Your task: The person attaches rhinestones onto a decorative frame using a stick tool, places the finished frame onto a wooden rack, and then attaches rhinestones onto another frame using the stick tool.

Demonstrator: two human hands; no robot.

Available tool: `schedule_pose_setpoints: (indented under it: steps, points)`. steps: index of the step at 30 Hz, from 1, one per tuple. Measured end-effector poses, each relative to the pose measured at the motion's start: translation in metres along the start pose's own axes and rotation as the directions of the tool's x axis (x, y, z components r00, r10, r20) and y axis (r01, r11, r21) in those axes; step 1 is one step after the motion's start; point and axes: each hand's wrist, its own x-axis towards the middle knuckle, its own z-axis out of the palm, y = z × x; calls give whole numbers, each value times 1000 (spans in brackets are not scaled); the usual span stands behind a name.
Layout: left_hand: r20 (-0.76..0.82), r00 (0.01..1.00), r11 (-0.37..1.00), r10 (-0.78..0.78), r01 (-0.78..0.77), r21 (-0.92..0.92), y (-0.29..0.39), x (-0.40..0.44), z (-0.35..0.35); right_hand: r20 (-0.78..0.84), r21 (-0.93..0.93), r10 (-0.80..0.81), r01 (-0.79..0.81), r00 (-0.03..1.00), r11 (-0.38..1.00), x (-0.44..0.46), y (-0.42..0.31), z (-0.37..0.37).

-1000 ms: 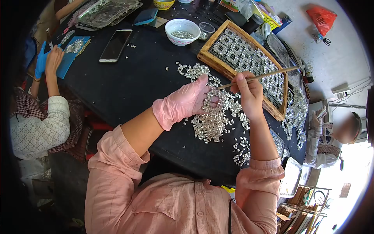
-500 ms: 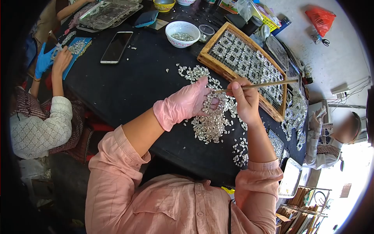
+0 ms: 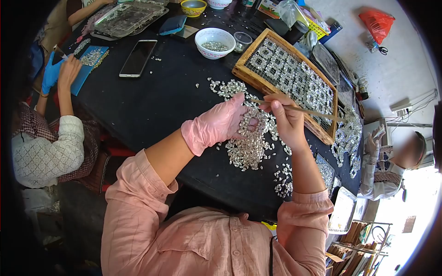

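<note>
My left hand (image 3: 218,120), in a thin pink glove, is curled around a lattice-like piece of rhinestones (image 3: 251,122). Parts of the gloved fingers show through its gaps; the piece's lower edge blends into the loose stones. My right hand (image 3: 284,117), bare, pinches a thin wooden stick (image 3: 313,112). One end of the stick points at my left fingertips, and the other reaches over the tray's edge. Below both hands lies a heap of loose teardrop rhinestones (image 3: 246,154), with more of them scattered above and to the right.
A wood-framed mesh tray (image 3: 244,72) of rhinestone pieces stands at the upper right. Near it are a white bowl of stones (image 3: 214,37) and a small clear cup (image 3: 242,39). A phone (image 3: 137,59) lies left. A co-worker's blue-gloved hand (image 3: 51,73) is at a blue board (image 3: 83,76).
The stick has tilted: its far end swung down towards the tray while the end near my left hand rose slightly. My right hand rotated with it. My left hand stays almost still.
</note>
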Motion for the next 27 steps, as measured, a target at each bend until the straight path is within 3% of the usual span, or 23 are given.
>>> schedule_pose_setpoints:
  steps: [3, 6, 9, 12, 19, 23, 27]
  points:
    - [-11, 1000, 1000, 7, -7, -4, 1, -2, 4, 66, -298, -214, 224, 975, 928, 2, 8, -3]
    - [60, 998, 998, 29, -25, -62, 1, -2, 3, 81, -344, -344, 350, 935, 871, 5, 8, 0]
    - [103, 994, 993, 33, -21, -119, 0, 1, -2, 51, -519, -225, 218, 973, 826, 2, -2, 3]
    - [153, 988, 990, 30, -9, -139, -2, 4, -5, 123, -521, -257, 283, 959, 805, 4, -4, 2]
    - [104, 994, 993, 40, -28, -113, -4, 4, -5, 120, -395, -142, 179, 982, 901, 2, 3, 5]
    - [174, 983, 989, 60, -34, -145, -6, 6, -10, 113, -387, -101, 137, 988, 912, 2, 3, 7]
    - [81, 996, 998, 35, -31, -52, -5, 5, -10, 99, -418, -102, 134, 990, 898, 2, 3, 8]
